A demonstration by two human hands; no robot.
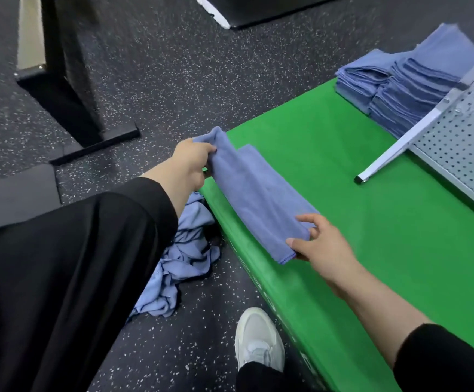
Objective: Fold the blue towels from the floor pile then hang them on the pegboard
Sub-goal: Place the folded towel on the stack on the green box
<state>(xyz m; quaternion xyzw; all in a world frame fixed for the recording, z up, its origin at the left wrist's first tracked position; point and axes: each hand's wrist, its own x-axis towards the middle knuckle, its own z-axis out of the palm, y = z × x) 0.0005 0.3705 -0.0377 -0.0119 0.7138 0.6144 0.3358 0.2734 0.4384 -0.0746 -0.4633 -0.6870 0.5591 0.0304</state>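
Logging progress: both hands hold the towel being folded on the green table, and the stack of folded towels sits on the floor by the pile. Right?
Not quite. The head view shows the stack on the green table beside the pegboard, not on the floor. The rest holds: left hand and right hand hold the towel.

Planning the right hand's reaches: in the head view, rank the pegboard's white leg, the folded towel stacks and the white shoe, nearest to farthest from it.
From the right hand:
1. White shoe, below on the floor; pegboard's white leg, up right: too close to call.
2. Folded towel stacks, far end of the table.
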